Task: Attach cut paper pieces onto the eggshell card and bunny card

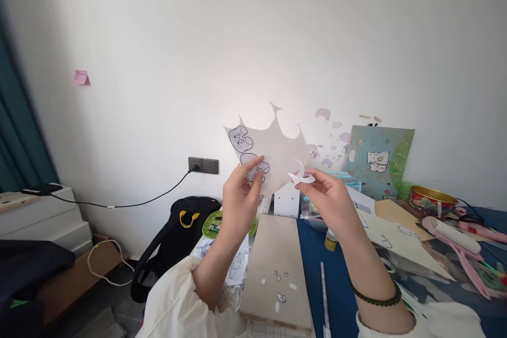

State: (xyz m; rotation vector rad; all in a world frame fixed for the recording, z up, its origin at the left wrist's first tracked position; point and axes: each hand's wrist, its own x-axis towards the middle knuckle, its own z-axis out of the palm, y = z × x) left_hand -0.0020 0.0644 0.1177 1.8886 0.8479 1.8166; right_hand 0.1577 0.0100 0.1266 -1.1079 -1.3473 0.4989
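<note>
A cut-edged sheet of paper (277,150) with cartoon animal drawings along its left side is held up before the wall. My left hand (243,190) grips its lower left part between thumb and fingers. To the right, my right hand (320,190) pinches a curled white paper scrap (301,175) close to the sheet's lower right edge. Below both hands lies a grey-beige board (277,243) with several tiny cut-out pieces on it.
A pen-like tool (325,296) and a small yellow-labelled bottle (330,240) are right of the board. Further right are drawn sheets (400,237), a red-gold tin (432,202) and pink tools. A green tray (209,226) and black bag (174,237) are left.
</note>
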